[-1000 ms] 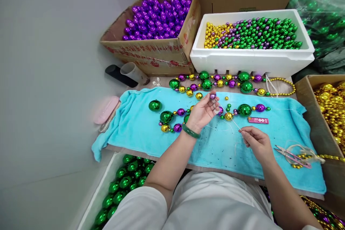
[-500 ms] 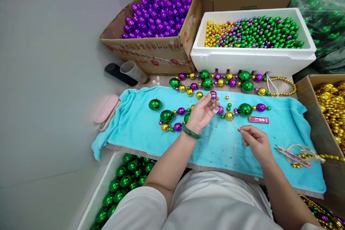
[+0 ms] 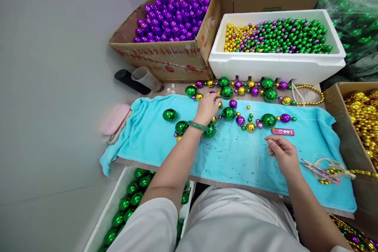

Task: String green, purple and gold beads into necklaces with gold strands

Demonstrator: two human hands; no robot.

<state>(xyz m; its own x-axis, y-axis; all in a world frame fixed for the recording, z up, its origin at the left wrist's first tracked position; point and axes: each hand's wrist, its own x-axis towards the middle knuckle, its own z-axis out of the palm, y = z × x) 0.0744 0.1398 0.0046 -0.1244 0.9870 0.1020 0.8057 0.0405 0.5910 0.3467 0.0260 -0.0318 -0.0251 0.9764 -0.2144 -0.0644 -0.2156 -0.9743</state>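
My left hand [image 3: 207, 107], with a green bangle [image 3: 198, 126] at the wrist, reaches over the towel's far edge. Its fingers are bent but apart, close to a gold bead [image 3: 220, 105]. What lies under the palm is hidden. My right hand [image 3: 282, 151] pinches a thin, pale thread at its fingertips, just above the towel. Between the hands lies a strand of green, gold and purple beads, with a large green bead [image 3: 228, 113] in it and loose thread looping below. A purple bead [image 3: 233, 104] and a few small beads [image 3: 250, 117] lie behind the strand.
Across the blue towel [image 3: 236, 165] lie a pink packet [image 3: 283, 132] and scissors [image 3: 317, 169]. A beaded necklace [image 3: 270, 95] stretches behind it. Further back stand a carton [image 3: 165, 61] of purple balls and a white foam box [image 3: 274, 63] of small beads. A large green ball [image 3: 170, 114] rests at left.
My left hand has moved left and away from me, letting go of the thread that ran taut between both hands. My right hand has shifted slightly right and stays pinched.
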